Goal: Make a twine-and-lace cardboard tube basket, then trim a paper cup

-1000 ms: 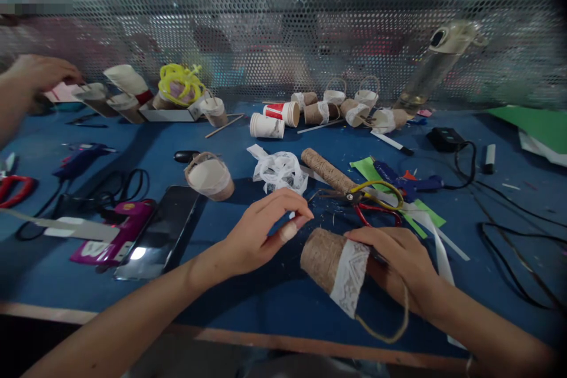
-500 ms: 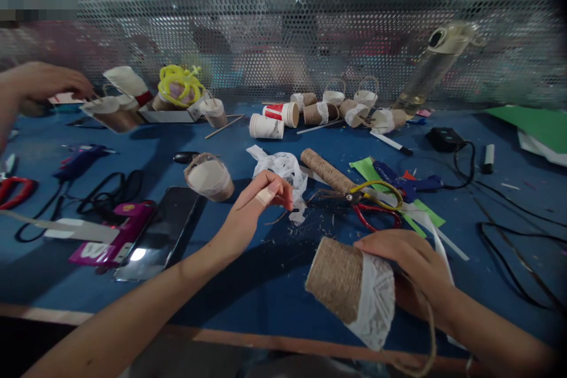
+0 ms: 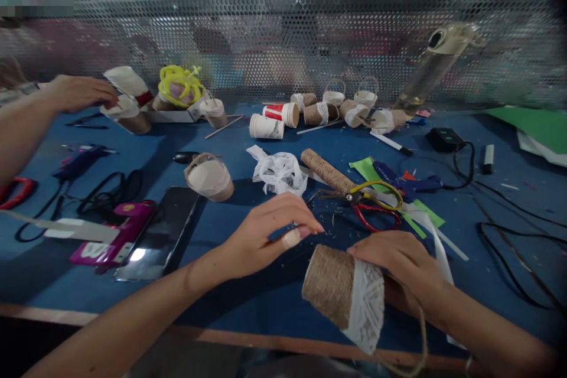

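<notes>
Head view: right hand point(image 3: 398, 260) clamped on the twine cup point(image 3: 328, 286) at its lace band point(image 3: 365, 306), above the counter point(image 3: 248, 310). Left hand point(image 3: 270, 233) just beside, fingertips close; whether pinching anything, cannot tell. Apparent step: positioning the cup. Next move requires steady support.

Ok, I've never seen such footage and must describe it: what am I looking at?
There's no machine here, just a person working with two bare hands, seen by a camera worn on the head, looking forward and down. The right hand holds a twine-wrapped cup with a white lace band; the left hand hovers near it, apart. On the blue table lie scissors, a twine roll, white lace ribbon, a smartphone and a blue glue gun. At far left, another person's hand is at another cup.
</notes>
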The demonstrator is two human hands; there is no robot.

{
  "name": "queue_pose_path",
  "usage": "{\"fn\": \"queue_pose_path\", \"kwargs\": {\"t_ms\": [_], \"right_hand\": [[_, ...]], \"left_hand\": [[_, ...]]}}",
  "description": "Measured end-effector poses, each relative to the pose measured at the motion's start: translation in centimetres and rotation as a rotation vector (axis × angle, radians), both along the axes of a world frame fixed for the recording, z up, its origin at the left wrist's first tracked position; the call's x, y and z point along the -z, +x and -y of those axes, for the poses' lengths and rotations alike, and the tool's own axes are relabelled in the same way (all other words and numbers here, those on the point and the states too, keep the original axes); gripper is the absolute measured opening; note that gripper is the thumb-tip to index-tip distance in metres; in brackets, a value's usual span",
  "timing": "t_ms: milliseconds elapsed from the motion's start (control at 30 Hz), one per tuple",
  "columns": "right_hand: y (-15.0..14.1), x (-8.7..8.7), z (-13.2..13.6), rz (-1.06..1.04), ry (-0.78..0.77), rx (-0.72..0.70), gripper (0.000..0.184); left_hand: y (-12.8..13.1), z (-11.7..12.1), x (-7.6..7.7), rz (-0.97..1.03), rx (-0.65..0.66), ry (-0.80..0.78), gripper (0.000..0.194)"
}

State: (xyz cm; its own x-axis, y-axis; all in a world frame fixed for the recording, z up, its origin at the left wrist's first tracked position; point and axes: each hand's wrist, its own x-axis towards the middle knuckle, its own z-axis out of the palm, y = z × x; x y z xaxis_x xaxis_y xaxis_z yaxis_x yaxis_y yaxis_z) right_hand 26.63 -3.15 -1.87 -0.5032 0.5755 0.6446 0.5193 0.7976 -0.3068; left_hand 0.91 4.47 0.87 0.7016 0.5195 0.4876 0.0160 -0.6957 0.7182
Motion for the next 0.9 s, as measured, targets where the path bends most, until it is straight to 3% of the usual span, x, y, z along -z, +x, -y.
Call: {"fn": "queue_pose_path", "kwargs": {"t_ms": [133,500,733,900], "right_hand": [[-0.47,-0.44,-0.75,0.051,0.02,-0.001,0.022],[-0.53,-0.01,-0.75,0.04,-0.057,0.014,0.016],[-0.41,0.2,-0.93,0.041,-0.054,-0.029,0.015],[-0.22,0.25,-0.94,0.008,-0.062,-0.06,0.016]], "left_hand": [[-0.02,0.03,0.12,-0.086,0.113,0.119,0.013],[-0.18,-0.18,0.53,-0.256,0.149,0.598,0.014],[-0.14,0.0,0.66,-0.274,0.141,0.56,0.015],[-0.19,-0.07,0.72,-0.227,0.027,0.53,0.011]]}}
